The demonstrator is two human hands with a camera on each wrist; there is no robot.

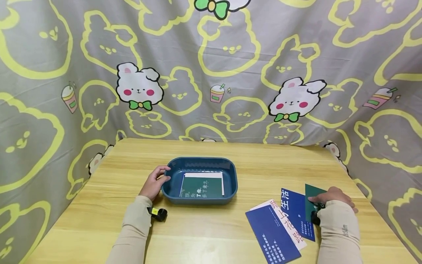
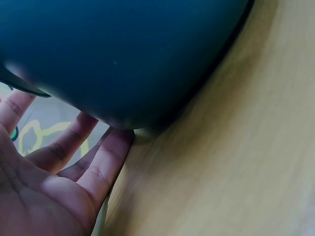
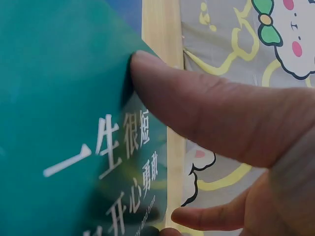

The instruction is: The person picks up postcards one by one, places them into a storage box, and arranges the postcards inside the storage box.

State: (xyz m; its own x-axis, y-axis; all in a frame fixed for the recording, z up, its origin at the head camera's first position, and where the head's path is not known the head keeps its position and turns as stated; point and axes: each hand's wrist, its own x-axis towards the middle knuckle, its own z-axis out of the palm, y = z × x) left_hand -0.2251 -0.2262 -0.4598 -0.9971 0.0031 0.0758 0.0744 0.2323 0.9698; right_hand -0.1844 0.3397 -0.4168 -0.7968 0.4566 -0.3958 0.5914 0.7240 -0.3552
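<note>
My left hand (image 1: 155,184) holds the left end of a dark blue oblong tray (image 1: 232,185), fingertips at its rim. In the left wrist view, fingers of that hand (image 2: 64,182) touch the outer wall of the tray (image 2: 118,54). Inside the tray lies a green card (image 1: 211,187) with white characters, on top of a white-edged card. At the right, my right hand (image 1: 334,198) pinches a green card (image 1: 309,192) by its edge. Its thumb lies on the printed face of the card (image 3: 54,108) in the right wrist view; fingertips behind are partly hidden.
Left of the right hand, a blue card (image 1: 291,211) lies partly under the held green one. Closer to me, another blue card (image 1: 273,234) overlaps a white card with red characters (image 1: 290,223). The wooden table (image 1: 204,234) meets a patterned grey curtain (image 1: 184,124) at its back.
</note>
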